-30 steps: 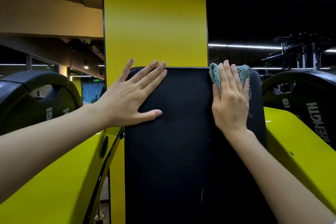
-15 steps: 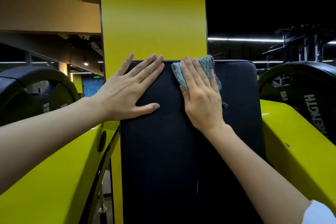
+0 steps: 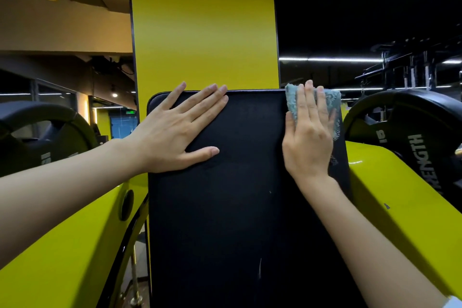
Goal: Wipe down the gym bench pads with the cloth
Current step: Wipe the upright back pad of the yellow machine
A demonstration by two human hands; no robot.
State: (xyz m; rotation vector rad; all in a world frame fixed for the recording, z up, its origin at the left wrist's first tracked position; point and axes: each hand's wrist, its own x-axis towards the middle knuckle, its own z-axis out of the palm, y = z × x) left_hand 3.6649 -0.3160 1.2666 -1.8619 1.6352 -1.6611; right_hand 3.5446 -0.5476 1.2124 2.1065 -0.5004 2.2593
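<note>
**Q:** Gym hall, left side: what is there?
**A:** Dim lighting with ceiling strips. A black plate [image 3: 50,132] sits at far left, above a yellow frame arm [image 3: 62,245]. A yellow column [image 3: 202,20] rises behind the pad.

**Q:** Pad and left hand?
**A:** The black pad [image 3: 237,207] fills the centre. The left hand [image 3: 172,132] lies flat on its upper left area. The fingers are straight and spread, with the tips at the top edge. It grasps nothing.

**Q:** Right hand and cloth?
**A:** The right hand [image 3: 308,142] is also flat, fingers straight and close together. It presses the teal cloth [image 3: 330,100] against the pad's upper right corner and does not clench it. The cloth shows above and beside the fingers.

**Q:** Far right?
**A:** A second plate [image 3: 405,137], lettered in white, sits above the right frame arm [image 3: 400,195]. Racks stand in the dark behind it.
</note>
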